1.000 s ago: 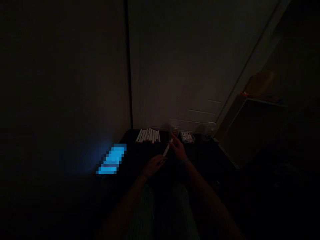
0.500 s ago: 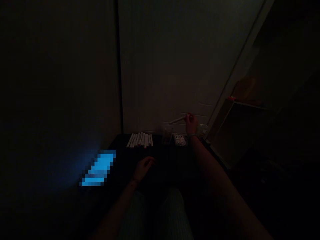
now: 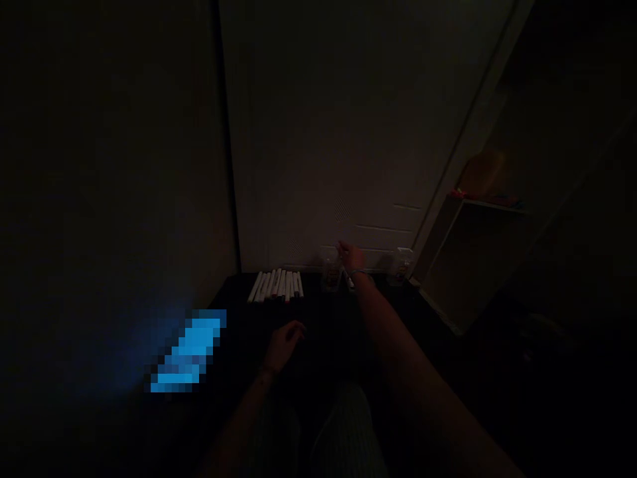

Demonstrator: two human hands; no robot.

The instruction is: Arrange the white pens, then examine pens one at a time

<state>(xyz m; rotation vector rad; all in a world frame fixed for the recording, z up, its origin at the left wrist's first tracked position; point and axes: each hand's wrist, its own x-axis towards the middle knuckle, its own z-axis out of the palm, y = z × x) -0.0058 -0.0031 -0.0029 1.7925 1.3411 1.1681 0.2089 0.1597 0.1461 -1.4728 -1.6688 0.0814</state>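
My right hand (image 3: 352,255) is at the mouth of a clear plastic container (image 3: 330,276), its thumb and fingers pinched together. A white marker is in this pinch, hardly visible in the dark. Under the right wrist lies a small white patterned item (image 3: 350,281), mostly covered. Several white markers (image 3: 276,285) lie side by side in a row on the dark table (image 3: 318,352). Nearer to me, my left hand (image 3: 284,344) hovers or rests over the table with loosely curled fingers and nothing seen in them.
At the left glows a blue, pixelated screen (image 3: 192,348). A second clear container (image 3: 401,265) stands at the back right by the wall (image 3: 318,166). Farther right is a shelf unit (image 3: 448,259) with an orange item (image 3: 482,171) on top. The room is very dark.
My right hand has moved left and slightly down to the clear container; the marker it held out sideways is now barely visible. The left hand keeps its pose. The view has shifted slightly.
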